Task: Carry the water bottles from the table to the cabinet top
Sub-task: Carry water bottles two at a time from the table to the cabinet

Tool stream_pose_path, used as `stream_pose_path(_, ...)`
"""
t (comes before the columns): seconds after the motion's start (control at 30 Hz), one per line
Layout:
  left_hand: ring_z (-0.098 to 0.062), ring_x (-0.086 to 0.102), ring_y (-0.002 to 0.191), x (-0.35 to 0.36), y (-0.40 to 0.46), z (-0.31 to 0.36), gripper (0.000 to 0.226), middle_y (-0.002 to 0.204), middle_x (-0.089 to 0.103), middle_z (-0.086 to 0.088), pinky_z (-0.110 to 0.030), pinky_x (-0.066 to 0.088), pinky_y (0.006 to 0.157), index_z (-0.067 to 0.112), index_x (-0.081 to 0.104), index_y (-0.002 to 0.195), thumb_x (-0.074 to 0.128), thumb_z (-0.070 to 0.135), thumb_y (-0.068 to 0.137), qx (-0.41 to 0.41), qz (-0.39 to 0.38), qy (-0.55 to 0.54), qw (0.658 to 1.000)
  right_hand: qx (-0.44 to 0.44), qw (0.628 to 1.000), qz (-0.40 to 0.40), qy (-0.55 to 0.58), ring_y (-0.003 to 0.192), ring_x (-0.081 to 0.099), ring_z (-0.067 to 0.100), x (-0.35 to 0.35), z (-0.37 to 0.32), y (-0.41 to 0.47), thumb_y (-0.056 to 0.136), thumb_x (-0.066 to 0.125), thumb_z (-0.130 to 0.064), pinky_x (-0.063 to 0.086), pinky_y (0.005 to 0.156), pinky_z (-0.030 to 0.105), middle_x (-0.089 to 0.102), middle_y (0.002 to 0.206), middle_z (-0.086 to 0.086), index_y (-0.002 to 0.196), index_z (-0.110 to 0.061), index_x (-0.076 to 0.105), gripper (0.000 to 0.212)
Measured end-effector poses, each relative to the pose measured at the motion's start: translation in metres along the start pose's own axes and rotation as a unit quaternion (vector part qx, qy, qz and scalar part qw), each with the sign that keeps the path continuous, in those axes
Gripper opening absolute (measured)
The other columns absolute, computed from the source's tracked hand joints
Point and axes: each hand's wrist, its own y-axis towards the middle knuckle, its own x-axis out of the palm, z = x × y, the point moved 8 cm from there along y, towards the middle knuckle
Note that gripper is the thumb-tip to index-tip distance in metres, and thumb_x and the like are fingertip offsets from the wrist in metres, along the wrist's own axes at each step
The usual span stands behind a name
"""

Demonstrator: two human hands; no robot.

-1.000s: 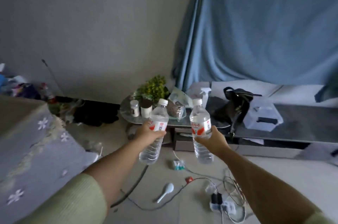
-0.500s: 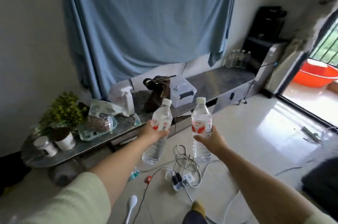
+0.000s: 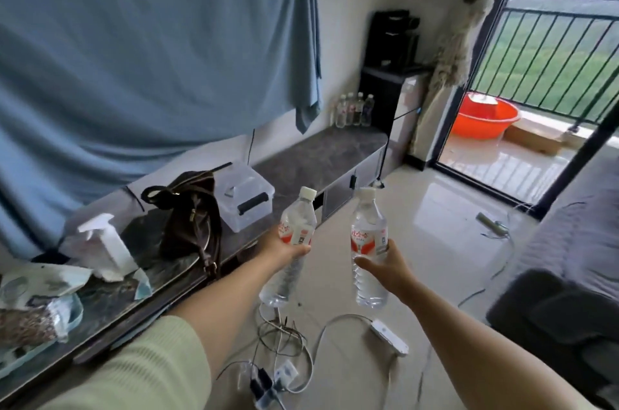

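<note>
Water bottles: two in air over floor, cabinet top (image 3: 321, 155) ahead; left hand (image 3: 284, 250) curls round tilted bottle (image 3: 291, 252), right hand (image 3: 390, 267) round upright bottle (image 3: 368, 244), both at label; full, heavyish, thin slick plastic, best held mid-body; four more bottles (image 3: 354, 110) at far end

Brown leather handbag (image 3: 191, 218) mid-counter (image 3: 318, 155), clear lidded plastic box (image 3: 244, 198) just right, four small bottles (image 3: 355, 110) at far-right corner, white spray bottle (image 3: 107, 242) left.
</note>
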Motion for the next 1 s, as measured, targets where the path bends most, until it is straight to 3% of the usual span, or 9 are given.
stream_pose_path(0.1,-0.018,0.063,0.098,0.056,0.038,0.034,0.064,0.106,0.066,0.003,-0.034,0.051,0.090,0.021,0.058,0.113,0.086,0.039,0.059,-0.009,-0.019,0.023,1.000,0.016,1.000,0.013,-0.019,0.105,0.062,0.026,-0.058,0.015,0.037,0.075,0.080,-0.028,0.050,0.097,0.047,0.064,0.118,0.007,0.127,-0.013,0.049,0.062)
stream_pose_path(0.27,-0.017,0.065,0.094,0.133,0.075,0.090,0.057,0.098,0.068,0.007,-0.035,0.053,0.089,0.028,0.061,0.102,0.084,0.047,0.054,0.008,-0.058,0.019,0.998,0.035,0.995,0.072,-0.052,0.094,0.060,0.020,-0.148,0.030,0.087,0.072,0.081,-0.034,0.050,0.089,0.037,0.067,0.110,0.002,0.114,-0.024,0.052,0.052)
stream_pose_path(0.47,-0.019,0.066,0.096,0.190,0.126,0.134,0.075,0.103,0.070,0.004,-0.038,0.053,0.091,0.026,0.063,0.109,0.078,0.057,0.041,0.020,-0.095,0.025,0.995,0.050,0.994,0.094,-0.039,0.098,0.063,0.022,-0.193,0.042,0.140,0.072,0.081,-0.034,0.052,0.089,0.040,0.067,0.110,0.002,0.116,-0.021,0.054,0.053)
stream_pose_path(0.77,-0.020,0.068,0.091,0.237,0.261,0.194,0.042,0.093,0.071,0.001,-0.033,0.054,0.086,0.020,0.067,0.097,0.087,0.028,0.061,0.039,-0.115,0.005,0.993,0.065,0.992,0.106,-0.038,0.098,0.064,0.022,-0.232,0.045,0.271,0.071,0.080,-0.036,0.052,0.092,0.044,0.068,0.110,0.001,0.117,-0.022,0.054,0.055)
stream_pose_path(0.9,-0.020,0.066,0.089,0.244,0.345,0.231,0.034,0.099,0.070,-0.005,-0.030,0.052,0.086,0.024,0.062,0.090,0.086,0.021,0.066,0.029,-0.119,-0.009,0.992,0.076,0.990,0.113,-0.021,0.100,0.063,0.022,-0.248,0.023,0.354,0.073,0.080,-0.033,0.052,0.092,0.043,0.067,0.112,0.003,0.120,-0.020,0.053,0.055)
stream_pose_path(1.0,-0.024,0.066,0.096,0.244,0.394,0.262,0.044,0.106,0.069,-0.010,-0.033,0.052,0.088,0.011,0.064,0.107,0.085,0.017,0.069,0.036,-0.123,-0.012,0.992,0.070,0.990,0.123,0.004,0.099,0.062,0.021,-0.260,0.004,0.398,0.075,0.080,-0.030,0.051,0.090,0.040,0.065,0.113,0.004,0.119,-0.018,0.052,0.054)
